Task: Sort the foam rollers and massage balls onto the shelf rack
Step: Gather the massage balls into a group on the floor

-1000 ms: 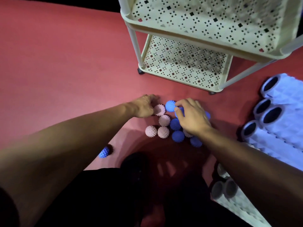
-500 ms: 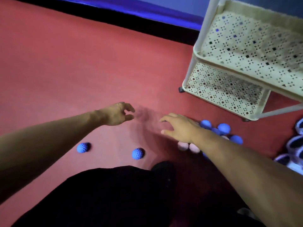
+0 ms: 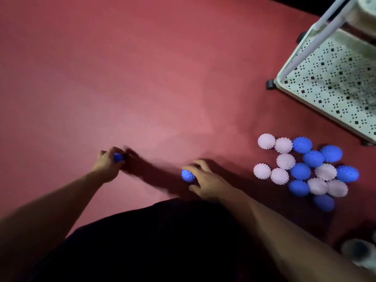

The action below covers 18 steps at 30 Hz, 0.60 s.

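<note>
On the red floor my left hand grips a small blue spiky massage ball, its fingers curled round it. To its right, my right hand curls over a second blue spiky ball, fingers above it and thumb below. A cluster of several pink and blue spiky balls lies further right on the floor. The cream perforated shelf rack stands at the upper right, its lower tier bare.
The rack has a black caster at its near corner and white posts. A grey foam roller end shows at the bottom right edge. My dark-clothed legs fill the bottom middle. Open red floor stretches left and ahead.
Both hands left the ball cluster and moved left. They now close round the two stray blue balls that lay apart on the floor. The view swung left, so the rack sits further right.
</note>
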Available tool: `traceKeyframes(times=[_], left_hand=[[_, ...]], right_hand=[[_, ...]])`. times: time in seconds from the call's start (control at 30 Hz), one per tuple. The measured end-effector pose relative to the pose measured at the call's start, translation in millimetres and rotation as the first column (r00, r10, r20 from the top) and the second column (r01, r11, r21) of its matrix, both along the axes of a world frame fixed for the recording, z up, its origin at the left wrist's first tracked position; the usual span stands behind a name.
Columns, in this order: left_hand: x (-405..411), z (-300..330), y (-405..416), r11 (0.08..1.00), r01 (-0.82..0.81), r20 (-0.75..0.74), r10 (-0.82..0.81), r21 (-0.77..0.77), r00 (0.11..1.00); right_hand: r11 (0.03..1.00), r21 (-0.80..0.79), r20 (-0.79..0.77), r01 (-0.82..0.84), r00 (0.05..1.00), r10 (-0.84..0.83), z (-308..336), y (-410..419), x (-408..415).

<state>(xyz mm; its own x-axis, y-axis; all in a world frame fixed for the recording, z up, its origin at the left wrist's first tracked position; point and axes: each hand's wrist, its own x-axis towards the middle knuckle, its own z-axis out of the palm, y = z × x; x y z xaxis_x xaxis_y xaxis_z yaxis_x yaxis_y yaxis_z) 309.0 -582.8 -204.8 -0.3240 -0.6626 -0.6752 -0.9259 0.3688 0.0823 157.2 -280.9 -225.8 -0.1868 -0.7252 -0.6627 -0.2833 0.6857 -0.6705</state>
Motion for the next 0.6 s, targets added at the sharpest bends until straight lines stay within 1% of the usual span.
traceKeyframes(times=[0.07,0.1,0.17,0.23,0.3,0.33,0.4,0.47,0.53,0.6], left_hand=[[-12,-1,15,0.999,0.025,-0.037,-0.026,-0.027,0.999],[-21,-1,26,0.999,0.044,-0.083,-0.045,-0.007,0.996],[-44,-1,51,0.993,0.089,-0.191,-0.073,0.077,0.979],[-70,-3,76,0.977,0.106,-0.288,-0.049,0.187,0.956],[-98,-1,103,0.951,0.129,-0.349,-0.024,0.281,0.937],[-112,0,118,0.936,0.140,-0.369,-0.012,0.323,0.929],[-135,2,148,0.899,0.148,-0.403,0.034,0.413,0.915],[-152,2,176,0.862,0.128,-0.412,0.100,0.490,0.905],[-168,2,204,0.849,0.110,-0.428,0.144,0.516,0.892],[-182,5,231,0.840,0.112,-0.444,0.164,0.531,0.881]], right_hand=[[0.992,-0.083,0.020,0.100,0.995,-0.099,-3,-2,-4],[0.984,-0.101,0.031,0.148,0.989,-0.146,-4,-2,-5],[0.957,-0.102,0.027,0.272,0.962,-0.271,-5,-3,-5],[0.907,-0.089,0.036,0.412,0.911,-0.410,0,-2,-8],[0.858,-0.098,0.080,0.504,0.864,-0.498,10,7,-20],[0.850,-0.090,0.099,0.519,0.854,-0.511,18,16,-32],[0.874,-0.020,0.092,0.486,0.871,-0.483,34,40,-61],[0.899,0.044,0.015,0.435,0.900,-0.436,50,73,-94],[0.920,0.097,-0.067,0.380,0.925,-0.374,70,111,-126],[0.943,0.147,-0.166,0.298,0.948,-0.273,85,147,-152]])
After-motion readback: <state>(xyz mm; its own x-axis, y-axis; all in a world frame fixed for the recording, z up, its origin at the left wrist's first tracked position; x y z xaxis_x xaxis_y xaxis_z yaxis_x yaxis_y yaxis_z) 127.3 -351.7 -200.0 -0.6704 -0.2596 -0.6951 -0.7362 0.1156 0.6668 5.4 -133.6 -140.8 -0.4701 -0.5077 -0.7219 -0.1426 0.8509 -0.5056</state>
